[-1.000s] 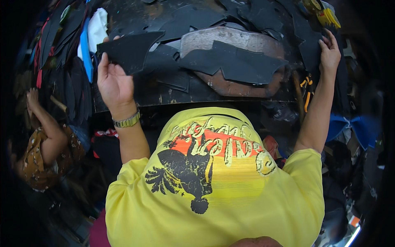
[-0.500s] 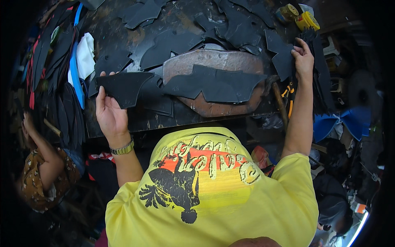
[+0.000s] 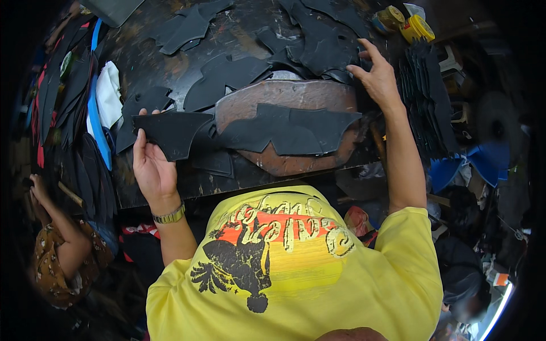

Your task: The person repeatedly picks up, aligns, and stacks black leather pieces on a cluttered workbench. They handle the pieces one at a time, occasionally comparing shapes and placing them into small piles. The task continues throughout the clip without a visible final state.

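Note:
My left hand [image 3: 151, 167] holds a flat black cut piece [image 3: 170, 132] of leather-like sheet just above the near left part of the dark worktable [image 3: 170, 190]. My right hand [image 3: 378, 77] reaches to the far right and rests with spread fingers on a heap of black cut pieces [image 3: 327, 42]. Between the hands lies a brown oval board [image 3: 296, 99] with a wide black cut piece [image 3: 287, 132] across it. I wear a yellow printed shirt and a metal wristwatch [image 3: 169, 215] on the left wrist.
More black cut pieces [image 3: 190, 25] are scattered over the far table. A stack of black pieces [image 3: 424, 91] stands at the right, yellow tins [image 3: 409, 23] behind it. Blue, red and white strips [image 3: 99, 113] hang at the left. Another person [image 3: 54, 250] sits low at the left.
My left hand has carried its black piece toward the middle of the table. My right hand has moved from the far right edge leftward onto the heap of black pieces.

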`<state>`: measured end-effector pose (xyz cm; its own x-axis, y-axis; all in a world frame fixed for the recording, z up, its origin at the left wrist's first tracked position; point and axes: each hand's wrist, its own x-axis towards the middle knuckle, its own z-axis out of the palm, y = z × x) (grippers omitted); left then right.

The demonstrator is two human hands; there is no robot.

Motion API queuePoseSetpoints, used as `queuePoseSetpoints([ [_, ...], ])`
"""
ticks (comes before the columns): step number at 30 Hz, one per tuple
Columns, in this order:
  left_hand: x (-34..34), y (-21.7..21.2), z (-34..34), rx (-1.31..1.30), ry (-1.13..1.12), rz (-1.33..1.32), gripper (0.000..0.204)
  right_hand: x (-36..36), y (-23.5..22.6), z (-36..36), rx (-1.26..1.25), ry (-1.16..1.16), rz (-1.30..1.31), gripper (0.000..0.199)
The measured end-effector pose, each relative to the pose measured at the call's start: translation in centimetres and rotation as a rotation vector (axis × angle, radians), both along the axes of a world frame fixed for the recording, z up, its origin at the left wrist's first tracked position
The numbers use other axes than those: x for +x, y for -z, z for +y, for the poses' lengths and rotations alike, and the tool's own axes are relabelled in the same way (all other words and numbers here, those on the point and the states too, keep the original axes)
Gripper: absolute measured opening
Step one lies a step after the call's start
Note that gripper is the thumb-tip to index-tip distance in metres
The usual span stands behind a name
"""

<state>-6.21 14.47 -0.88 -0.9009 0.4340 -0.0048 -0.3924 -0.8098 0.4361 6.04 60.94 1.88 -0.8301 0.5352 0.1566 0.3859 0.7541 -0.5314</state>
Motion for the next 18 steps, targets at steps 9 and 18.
queuePoseSetpoints([
  [9,0.5,-0.1,0.5,-0.034,0.002,-0.041,0.046,-1.6,1.0,-0.5,-0.192,-0.04,0.181,0.068],
  [18,0.5,-0.3,1.4,-0.057,-0.008,-0.057,0.046,0.2,-0.9,3.8,-0.89,0.099,0.771,0.059],
])
